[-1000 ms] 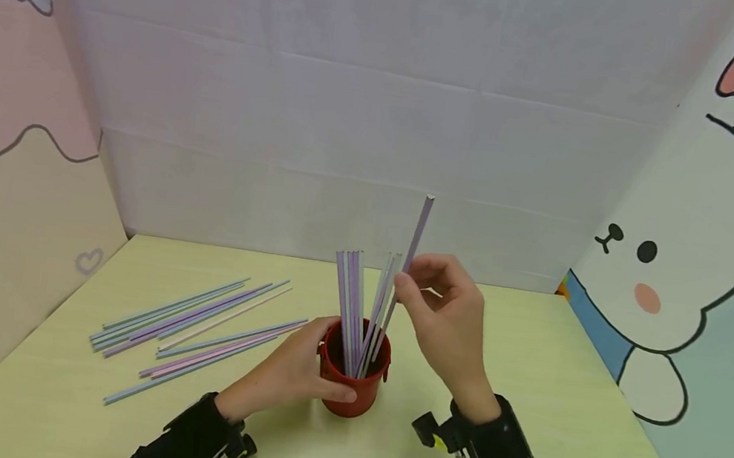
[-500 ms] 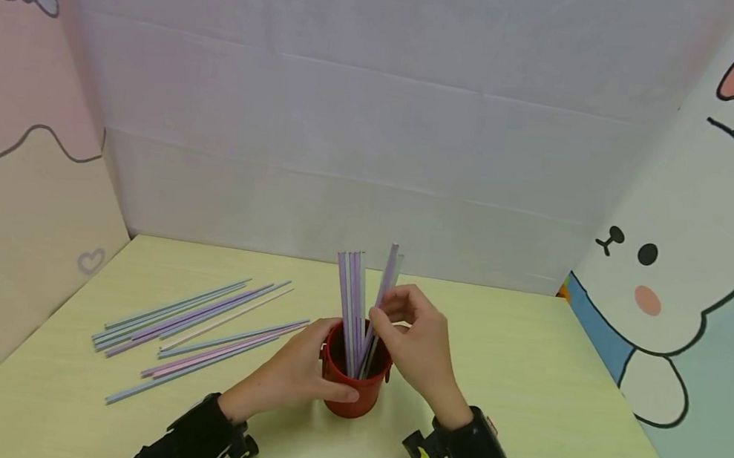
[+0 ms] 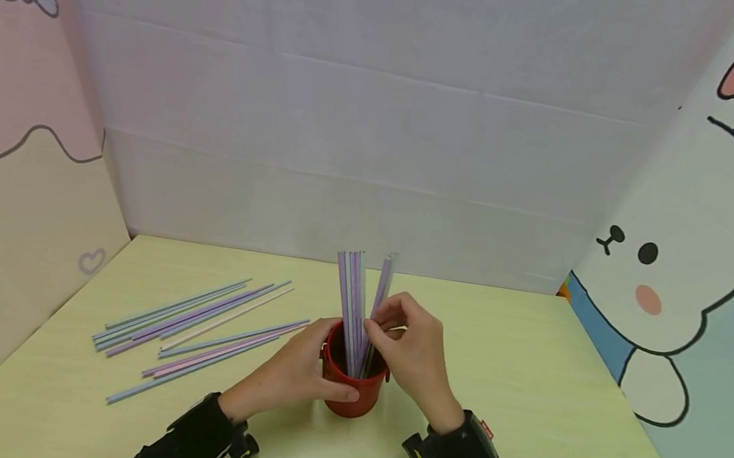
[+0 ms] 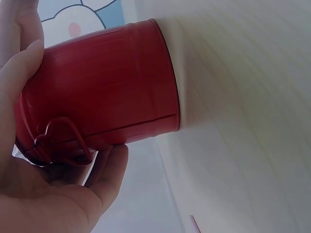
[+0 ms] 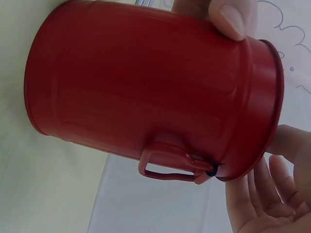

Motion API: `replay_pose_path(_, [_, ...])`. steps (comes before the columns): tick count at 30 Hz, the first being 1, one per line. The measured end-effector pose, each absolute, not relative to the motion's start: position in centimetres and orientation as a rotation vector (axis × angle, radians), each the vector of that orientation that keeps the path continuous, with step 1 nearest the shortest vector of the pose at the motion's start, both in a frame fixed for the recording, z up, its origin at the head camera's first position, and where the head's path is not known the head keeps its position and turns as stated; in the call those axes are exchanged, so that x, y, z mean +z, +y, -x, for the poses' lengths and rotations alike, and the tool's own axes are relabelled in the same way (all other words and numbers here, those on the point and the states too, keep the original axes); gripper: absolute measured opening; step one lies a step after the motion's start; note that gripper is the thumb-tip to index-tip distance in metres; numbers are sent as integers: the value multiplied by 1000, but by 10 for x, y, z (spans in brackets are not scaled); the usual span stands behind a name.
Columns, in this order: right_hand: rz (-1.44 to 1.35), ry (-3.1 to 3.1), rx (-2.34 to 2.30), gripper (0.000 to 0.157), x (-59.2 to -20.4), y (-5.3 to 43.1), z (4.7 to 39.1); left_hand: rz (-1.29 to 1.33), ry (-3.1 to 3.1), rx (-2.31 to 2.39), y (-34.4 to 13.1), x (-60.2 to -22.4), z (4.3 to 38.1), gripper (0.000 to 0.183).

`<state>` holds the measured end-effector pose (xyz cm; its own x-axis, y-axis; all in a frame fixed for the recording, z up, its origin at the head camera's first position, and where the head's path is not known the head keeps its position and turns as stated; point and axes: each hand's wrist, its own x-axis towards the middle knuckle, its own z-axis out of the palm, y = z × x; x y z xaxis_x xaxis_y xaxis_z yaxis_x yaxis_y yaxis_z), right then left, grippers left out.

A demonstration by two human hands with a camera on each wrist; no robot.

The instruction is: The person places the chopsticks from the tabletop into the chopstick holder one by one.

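Yellow tabletop (image 3: 543, 404) — left fingers (image 4: 114, 172) curled round red bucket (image 4: 102, 85), right fingers (image 3: 404, 305) pinching purple straw (image 3: 381, 283).

Whitish backdrop (image 3: 366, 109) behind a yellowish table (image 3: 557, 398), cartoon rabbit (image 3: 689, 293) at right

The bucket (image 4: 102, 82) is smooth, satiny metal; the straws (image 3: 353, 295) look smooth, perhaps plastic.

Can read no words, numbers or brands anywhere. Can make out one sign: a heart (image 3: 91, 260), drawn in outline on the left wall (image 3: 17, 237), just beyond the table's (image 3: 564, 399) left edge, near its back left corner. On the right cuff (image 3: 474, 457), can spot a red mark (image 3: 487, 429), too small to read.
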<state>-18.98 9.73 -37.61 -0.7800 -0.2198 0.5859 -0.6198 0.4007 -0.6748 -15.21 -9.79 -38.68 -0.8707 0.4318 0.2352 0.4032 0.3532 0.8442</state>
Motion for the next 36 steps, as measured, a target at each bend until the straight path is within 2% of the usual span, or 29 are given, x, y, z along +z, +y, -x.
replay_pose_path(9, [-867, -2237, 1281, 19, -369, 101, 181, -819, 2679, 1285, -123, -407, 168, 97])
replay_pose_path(12, [-988, -2240, 1259, 19, -363, 101, 174, -816, 2788, 1132, -144, -398, 164, 85])
replay_pose_path(17, [-1127, -2259, 1126, 24, -354, 104, 162, -845, 3037, 809, -182, -387, 154, 50])
replay_pose_path(20, [-1195, -2254, 1048, 27, -350, 104, 153, -858, 3133, 648, -203, -388, 147, 36])
replay_pose_path(29, [-1395, -2196, 893, 31, -348, 91, 128, -752, 3148, 462, -262, -404, 128, 27])
replay_pose_path(36, [-1440, -2178, 854, 31, -354, 87, 119, -615, 3152, 364, -283, -416, 124, 28])
